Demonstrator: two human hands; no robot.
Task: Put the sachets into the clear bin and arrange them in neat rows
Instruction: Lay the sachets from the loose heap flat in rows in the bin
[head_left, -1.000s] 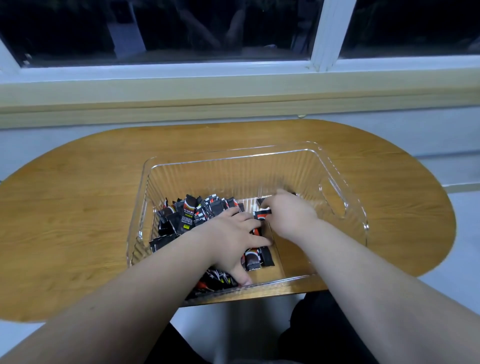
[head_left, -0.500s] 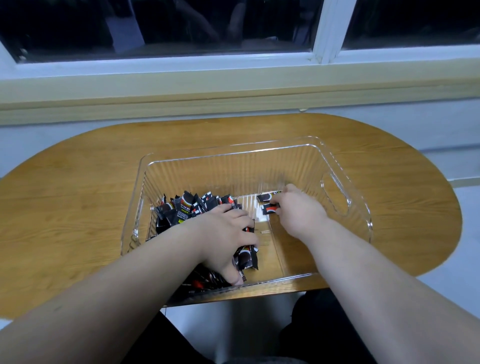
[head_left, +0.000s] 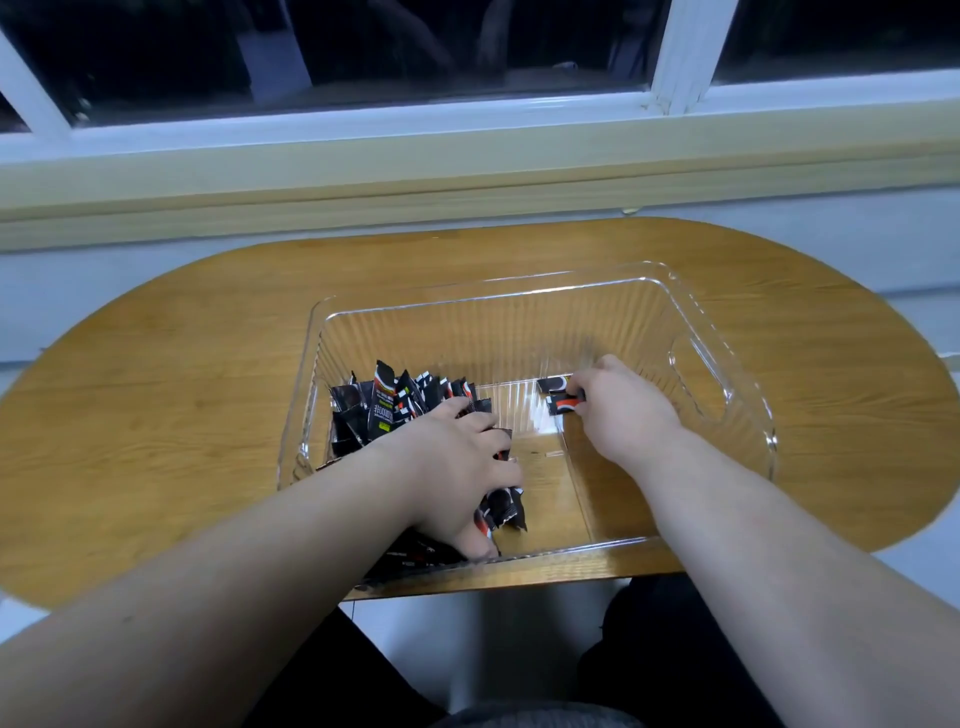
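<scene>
Head view: both hands are inside the clear bin (head_left: 493, 338), which sits on the worktop (head_left: 182, 389). Left hand (head_left: 452, 467) lies spread over the loose heap of sachets (head_left: 395, 410) at the bin's left side; whether it grips any cannot be told. Right hand (head_left: 618, 405) pinches the nearer sachet (head_left: 563, 404) of two on the bin floor, far right. Judgement: a row is being started. Recommended: lay it flat, square against its neighbour, heap held clear.

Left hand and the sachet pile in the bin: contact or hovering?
Touching. Head view: the left hand lies on the sachet pile; sachets vanish under its palm and poke out between thumb and fingers.
</scene>
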